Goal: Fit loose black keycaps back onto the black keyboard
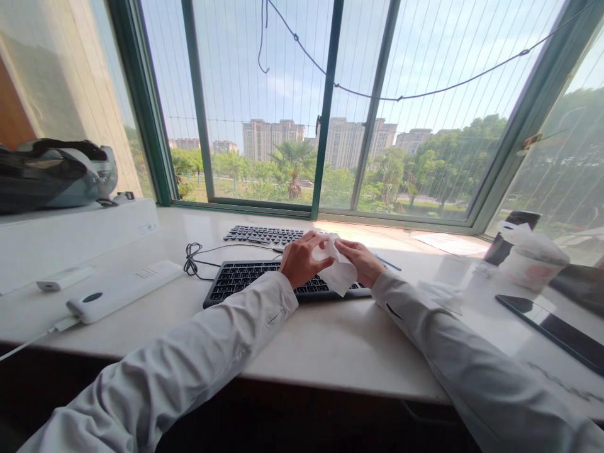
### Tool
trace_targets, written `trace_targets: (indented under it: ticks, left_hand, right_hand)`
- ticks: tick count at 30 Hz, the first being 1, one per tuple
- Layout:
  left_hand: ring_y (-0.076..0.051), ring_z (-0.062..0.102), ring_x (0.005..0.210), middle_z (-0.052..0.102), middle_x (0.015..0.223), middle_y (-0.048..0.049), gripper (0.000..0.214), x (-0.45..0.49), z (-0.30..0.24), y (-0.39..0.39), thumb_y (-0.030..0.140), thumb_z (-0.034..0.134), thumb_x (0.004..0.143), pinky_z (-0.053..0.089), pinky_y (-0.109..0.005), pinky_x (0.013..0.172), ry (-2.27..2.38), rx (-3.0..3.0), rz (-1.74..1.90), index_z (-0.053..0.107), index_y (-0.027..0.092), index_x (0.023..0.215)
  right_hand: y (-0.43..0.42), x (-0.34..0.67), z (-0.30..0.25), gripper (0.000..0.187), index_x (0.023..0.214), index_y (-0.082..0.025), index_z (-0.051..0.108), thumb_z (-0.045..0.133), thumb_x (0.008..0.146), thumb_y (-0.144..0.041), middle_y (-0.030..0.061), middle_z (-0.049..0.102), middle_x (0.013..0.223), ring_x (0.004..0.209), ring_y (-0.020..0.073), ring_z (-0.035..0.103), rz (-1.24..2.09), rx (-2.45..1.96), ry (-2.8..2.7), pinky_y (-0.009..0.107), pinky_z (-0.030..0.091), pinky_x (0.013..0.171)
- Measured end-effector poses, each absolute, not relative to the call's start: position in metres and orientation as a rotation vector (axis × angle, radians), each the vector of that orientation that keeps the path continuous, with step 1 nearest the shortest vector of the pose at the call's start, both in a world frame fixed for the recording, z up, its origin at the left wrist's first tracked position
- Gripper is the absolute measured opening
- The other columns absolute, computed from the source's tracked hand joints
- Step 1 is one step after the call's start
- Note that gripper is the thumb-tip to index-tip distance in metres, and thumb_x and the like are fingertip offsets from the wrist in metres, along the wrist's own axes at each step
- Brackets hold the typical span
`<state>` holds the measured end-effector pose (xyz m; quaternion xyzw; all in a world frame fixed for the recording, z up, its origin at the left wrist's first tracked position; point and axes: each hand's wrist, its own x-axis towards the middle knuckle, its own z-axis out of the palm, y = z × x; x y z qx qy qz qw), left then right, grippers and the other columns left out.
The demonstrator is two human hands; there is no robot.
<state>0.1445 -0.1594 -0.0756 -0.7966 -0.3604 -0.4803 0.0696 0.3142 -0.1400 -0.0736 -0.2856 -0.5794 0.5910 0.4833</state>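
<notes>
White tissue in your hands

Your tissue (343, 275) is white, thin and softly creased. Its upper part narrows and bunches between your left hand (304, 259) and your right hand (363, 259), with your right fingers against its edge. Below them it spreads into a loose flap, hanging tilted, its lower end tapering to a blunt corner. It sits in front of the right part of the black keyboard (243, 277), hiding some keys from your view.

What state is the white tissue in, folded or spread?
Partly spread: the white tissue hangs in a loose flap between the left hand and right hand, its top bunched.
</notes>
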Motion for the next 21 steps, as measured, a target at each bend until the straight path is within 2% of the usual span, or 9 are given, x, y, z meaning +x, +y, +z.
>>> trace_targets:
  ticks: [4,11,15,19,21]
  left_hand:
    - [-0.013,0.058,0.077,0.062,0.092,-0.0003,0.037,0.1434,-0.0776,-0.1576,0.033,0.064,0.076,0.044,-0.022,0.062,-1.091,-2.389,-1.442,0.061,0.025,0.112]
    - [-0.016,0.058,0.079,0.061,0.096,-0.0019,0.042,0.1456,-0.0771,-0.1588,0.032,0.069,0.069,0.045,-0.025,0.065,-1.111,-2.400,-1.409,0.061,0.023,0.109]
    - [-0.015,0.058,0.077,0.061,0.091,-0.0017,0.037,0.1449,-0.0759,-0.1590,0.032,0.067,0.072,0.045,-0.025,0.065,-1.115,-2.394,-1.451,0.062,0.023,0.107]
    - [-0.014,0.058,0.077,0.061,0.092,-0.0013,0.039,0.1437,-0.0764,-0.1578,0.031,0.066,0.074,0.044,-0.024,0.066,-1.083,-2.395,-1.476,0.060,0.024,0.112]
    - [-0.014,0.058,0.077,0.061,0.093,-0.0016,0.040,0.1437,-0.0773,-0.1567,0.031,0.065,0.074,0.044,-0.024,0.065,-1.069,-2.419,-1.457,0.060,0.024,0.113]
  right_hand:
    - [-0.1384,0.3173,-0.0739,0.033,0.092,-0.016,0.070,0.076,0.064,-0.032,0.0056,0.069,0.092,0.077,0.0141,0.061,1.484,-0.617,-1.471,0.025,0.046,0.071]
    - [-0.1366,0.3116,-0.0779,0.036,0.087,-0.015,0.071,0.073,0.066,-0.044,0.0043,0.068,0.072,0.055,0.0124,0.055,1.339,-0.846,-1.351,0.026,0.042,0.052]
    - [-0.1370,0.3143,-0.0759,0.036,0.090,-0.015,0.070,0.074,0.066,-0.041,0.0049,0.068,0.076,0.059,0.0128,0.057,1.395,-0.757,-1.384,0.025,0.043,0.055]
    - [-0.1381,0.3163,-0.0744,0.033,0.091,-0.017,0.070,0.077,0.063,-0.033,0.0038,0.068,0.084,0.071,0.0130,0.059,1.457,-0.620,-1.459,0.025,0.045,0.066]
    - [-0.1380,0.3155,-0.0752,0.032,0.089,-0.016,0.071,0.077,0.063,-0.033,0.0039,0.068,0.085,0.072,0.0128,0.059,1.420,-0.628,-1.460,0.024,0.045,0.067]
